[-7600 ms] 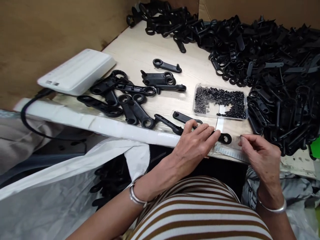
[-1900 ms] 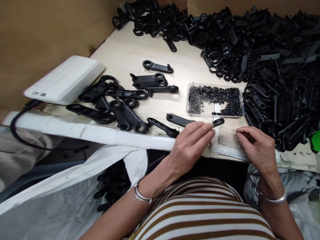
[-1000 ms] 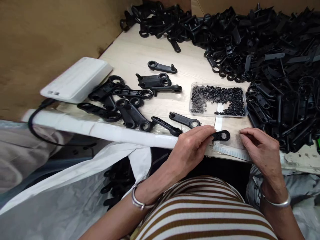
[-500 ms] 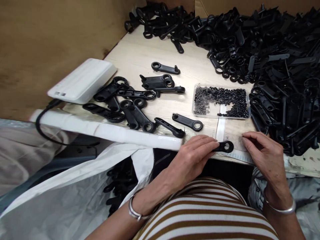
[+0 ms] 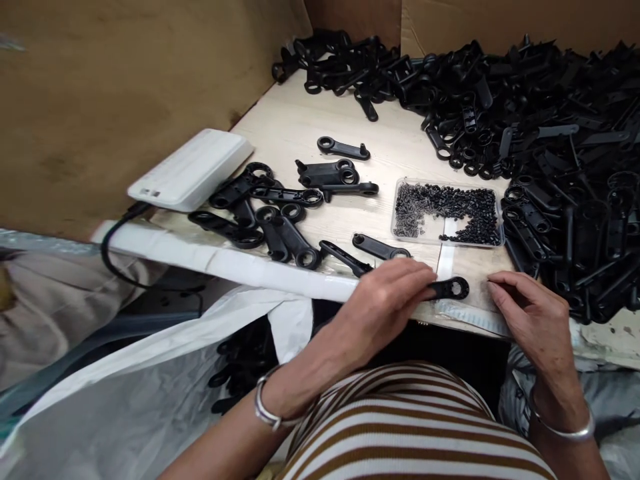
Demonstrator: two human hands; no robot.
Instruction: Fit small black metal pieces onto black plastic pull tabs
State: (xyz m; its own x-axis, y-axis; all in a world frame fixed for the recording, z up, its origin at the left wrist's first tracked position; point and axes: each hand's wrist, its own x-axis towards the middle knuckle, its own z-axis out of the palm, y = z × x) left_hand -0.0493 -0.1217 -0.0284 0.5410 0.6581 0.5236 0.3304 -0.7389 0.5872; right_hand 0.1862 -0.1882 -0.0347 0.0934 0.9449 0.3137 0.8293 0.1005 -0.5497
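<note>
Near the table's front edge, my left hand (image 5: 387, 293) is closed around a black plastic arm (image 5: 454, 288) with a ring-shaped end. That ring sticks out to the right of the fingers. My right hand (image 5: 537, 317) is beside it, thumb and forefinger pinched together just right of the ring; whatever they hold is too small or hidden to make out. Just beyond both hands lies a shallow clear plastic box (image 5: 431, 228). Tiny springs (image 5: 409, 210) fill its left side, and small black pieces (image 5: 477, 207) its right.
Several similar black arms (image 5: 300, 243) lie left of my hands. A large heap of them (image 5: 540, 167) covers the back and right. A white device (image 5: 193, 170) with a black cable (image 5: 107, 250) stands at left. Below the table edge hangs a white bag (image 5: 150, 380) with black parts inside.
The camera view has tilted up slightly, so the table things sit lower and further right. Both hands keep their grips, and the left now overlaps the nearest loose arm.
</note>
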